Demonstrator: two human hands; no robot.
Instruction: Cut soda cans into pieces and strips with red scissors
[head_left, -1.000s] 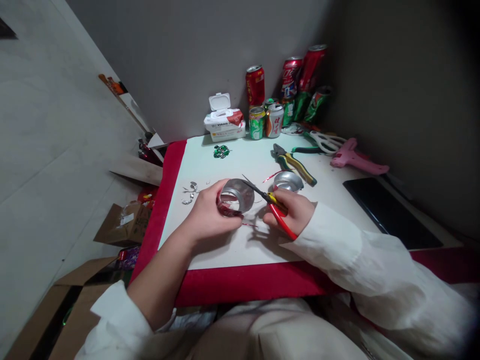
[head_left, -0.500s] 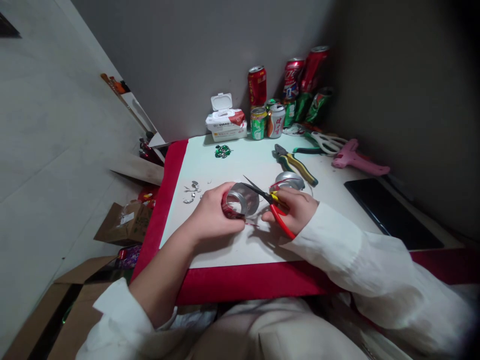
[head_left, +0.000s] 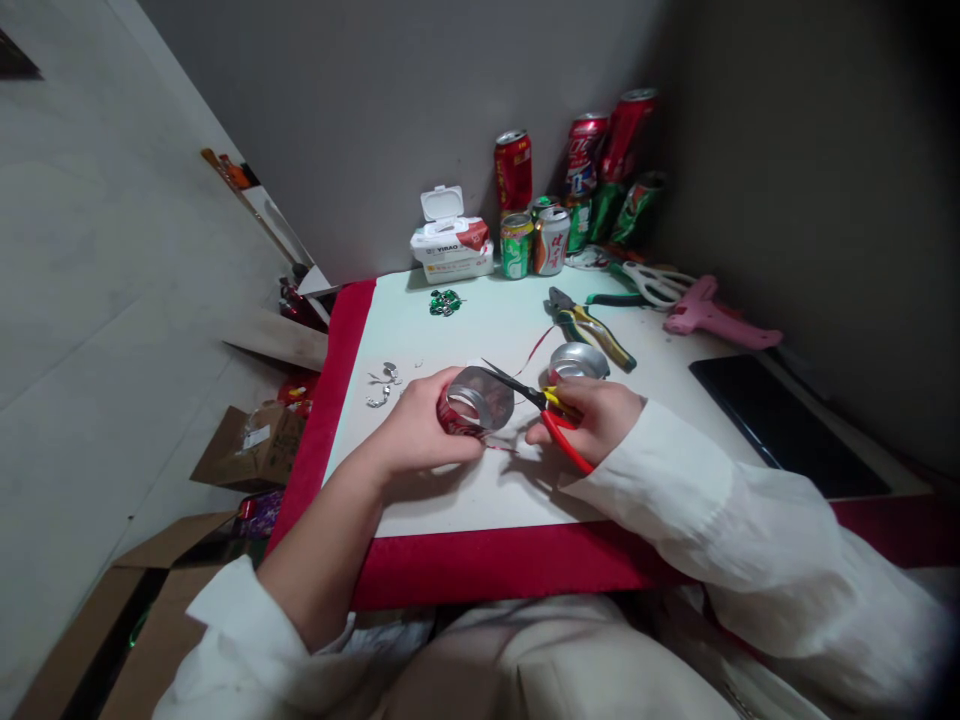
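Note:
My left hand [head_left: 429, 422] is wrapped round a cut-open red aluminium can [head_left: 463, 412], whose silvery inside faces up and to the right. In my right hand [head_left: 596, 420] is a pair of scissors [head_left: 558, 420] with red and yellow handles and narrow dark blades. The blade tips lie at the far edge of the can's bare metal; whether they grip it I cannot tell. Just beyond my right hand sits a cut-off silver can end [head_left: 579, 362]. A thin red strip [head_left: 536, 350] curls up between it and the can.
Pliers [head_left: 592, 328], a pink glue gun [head_left: 716, 315] and a black tablet-like slab [head_left: 784, 425] lie to the right. Several drink cans [head_left: 516, 245] and a wipes pack [head_left: 454, 250] stand at the back. Green pieces [head_left: 445, 302] and silver scraps [head_left: 384, 385] lie left.
The can has turned and shifted slightly left in my left hand. The thin red strip near the can end now stands out further toward the pliers. The scissors have barely moved.

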